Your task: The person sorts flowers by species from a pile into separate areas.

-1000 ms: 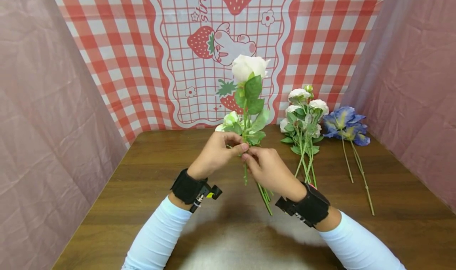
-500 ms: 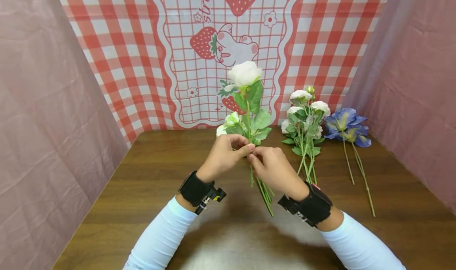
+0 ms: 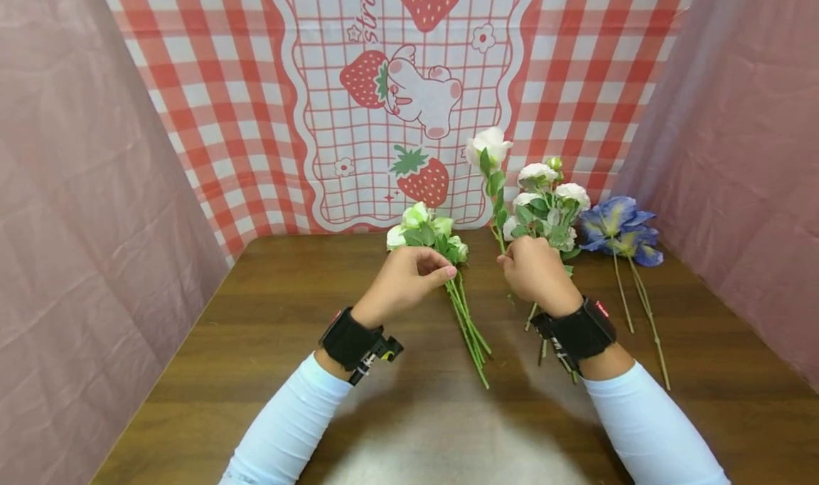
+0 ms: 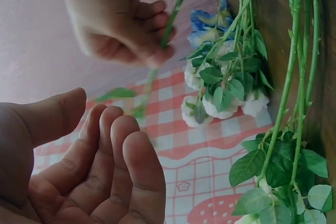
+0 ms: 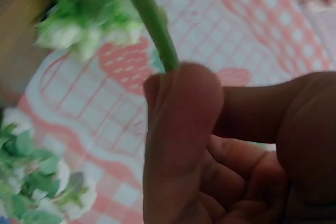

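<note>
A single long-stemmed white rose (image 3: 489, 149) stands tilted above the table, its stem pinched between the thumb and fingers of my right hand (image 3: 539, 275). In the right wrist view the green stem (image 5: 152, 27) rises from those fingertips. My left hand (image 3: 404, 282) holds nothing; the left wrist view shows its fingers (image 4: 143, 163) loosely bent, with a gap to the thumb. Just beyond the left hand, a bunch of greenish-white roses (image 3: 417, 216) lies on the table with its stems pointing towards me. The right hand partly covers a bunch of small white flowers (image 3: 539, 177).
Blue flowers (image 3: 617, 222) with long stems lie at the right of the brown wooden table (image 3: 269, 343). A red-and-white checked cloth (image 3: 237, 115) hangs behind the table, and pink curtains (image 3: 83, 208) stand at both sides.
The white rose has moved to the right in my right hand. My left hand has let go of its stem and stayed near the same place.
</note>
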Demonstrator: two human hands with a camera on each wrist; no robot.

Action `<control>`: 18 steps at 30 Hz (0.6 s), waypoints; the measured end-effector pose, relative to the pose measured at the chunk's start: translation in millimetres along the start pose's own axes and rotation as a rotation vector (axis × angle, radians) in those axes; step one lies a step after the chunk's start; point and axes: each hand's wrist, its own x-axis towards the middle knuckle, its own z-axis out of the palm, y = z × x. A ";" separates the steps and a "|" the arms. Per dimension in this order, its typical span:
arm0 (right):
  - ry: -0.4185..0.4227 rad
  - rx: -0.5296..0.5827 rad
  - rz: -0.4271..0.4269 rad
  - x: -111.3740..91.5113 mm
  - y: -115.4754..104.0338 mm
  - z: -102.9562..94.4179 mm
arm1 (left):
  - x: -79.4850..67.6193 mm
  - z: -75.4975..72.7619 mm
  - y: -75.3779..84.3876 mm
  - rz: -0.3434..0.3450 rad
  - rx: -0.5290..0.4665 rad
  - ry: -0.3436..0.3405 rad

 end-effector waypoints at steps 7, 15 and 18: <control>-0.188 -0.080 0.090 13.2 26.2 18.6 | -0.4 1.1 -2.4 -0.010 0.001 -0.019; -0.240 -0.150 0.083 20.1 46.2 42.9 | 1.3 2.5 -4.7 -0.017 0.026 -0.039; -0.262 -0.147 0.092 21.1 50.4 49.5 | 2.4 3.8 -5.8 -0.010 0.042 -0.044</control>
